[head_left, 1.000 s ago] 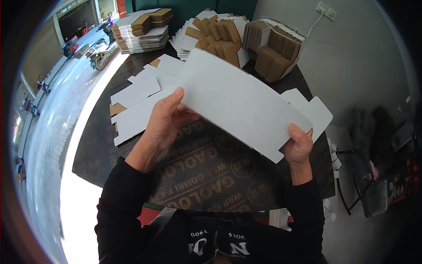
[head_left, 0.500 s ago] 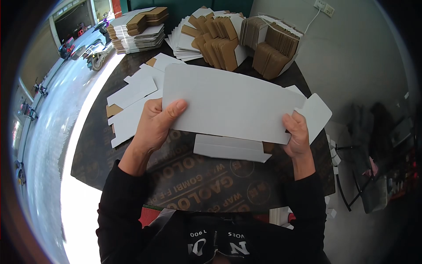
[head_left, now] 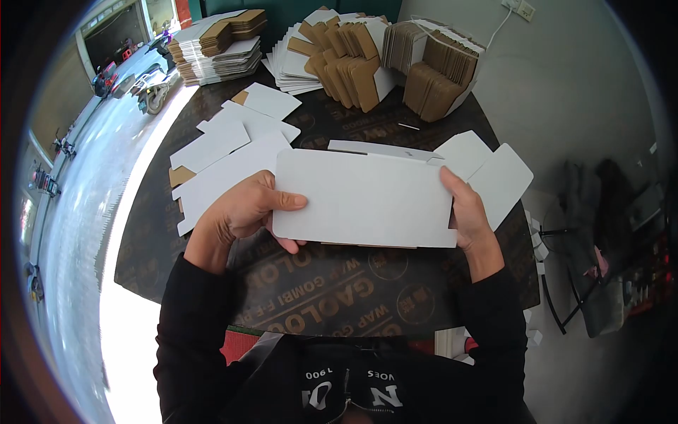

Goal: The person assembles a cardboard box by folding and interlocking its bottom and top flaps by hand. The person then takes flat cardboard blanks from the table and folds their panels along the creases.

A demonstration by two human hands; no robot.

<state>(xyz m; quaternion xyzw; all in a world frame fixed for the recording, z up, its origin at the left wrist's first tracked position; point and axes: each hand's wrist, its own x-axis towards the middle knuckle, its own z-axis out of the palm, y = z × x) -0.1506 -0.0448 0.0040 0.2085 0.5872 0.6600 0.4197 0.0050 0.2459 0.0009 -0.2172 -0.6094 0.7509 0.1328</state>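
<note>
A white cardboard box blank point(head_left: 364, 198) with long folded side flaps is held between my two hands above the dark table. My left hand point(head_left: 247, 208) grips its left end, thumb on top and fingers underneath. At the right end, my right hand point(head_left: 470, 212) is closed on the edge, its thumb near the upper corner and the other fingers largely hidden. A raised long flap point(head_left: 385, 150) shows along the far edge. Close to my right hand, white cardboard pieces point(head_left: 501, 184) lie at the table's right side.
Loose white blanks point(head_left: 233, 166) lie on the left of the dark printed table point(head_left: 304, 290). Along the back stand a flat stack point(head_left: 215, 53), a fanned pile point(head_left: 346, 60) and a strapped bundle point(head_left: 438, 71) of cardboard. A chair point(head_left: 593, 261) is at the right.
The blank has come down toward me and looks smaller and more level. A flap now stands up along its far edge, while the near flap has swung out of sight beneath.
</note>
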